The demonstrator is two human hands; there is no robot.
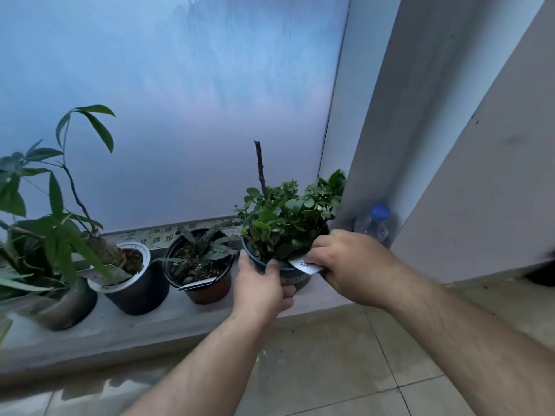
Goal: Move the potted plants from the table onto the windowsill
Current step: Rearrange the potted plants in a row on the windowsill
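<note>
A bushy round-leaved plant in a dark pot point(295, 279) sits at the right end of the grey windowsill point(180, 319). My left hand point(262, 288) wraps the pot's left side and my right hand point(350, 265) grips its right rim, over a white label point(307, 267). To its left stand a spiky plant in a brown pot point(207, 288), a thick-stemmed plant in a white-rimmed black pot point(135, 288), and a leafy plant in a grey pot point(64, 307). The table is out of view.
Frosted window glass point(180, 115) rises behind the sill. A clear plastic bottle with a blue cap point(374, 225) stands in the corner right of the held pot. A white wall point(480, 175) juts out on the right. Tiled floor point(330, 355) lies below.
</note>
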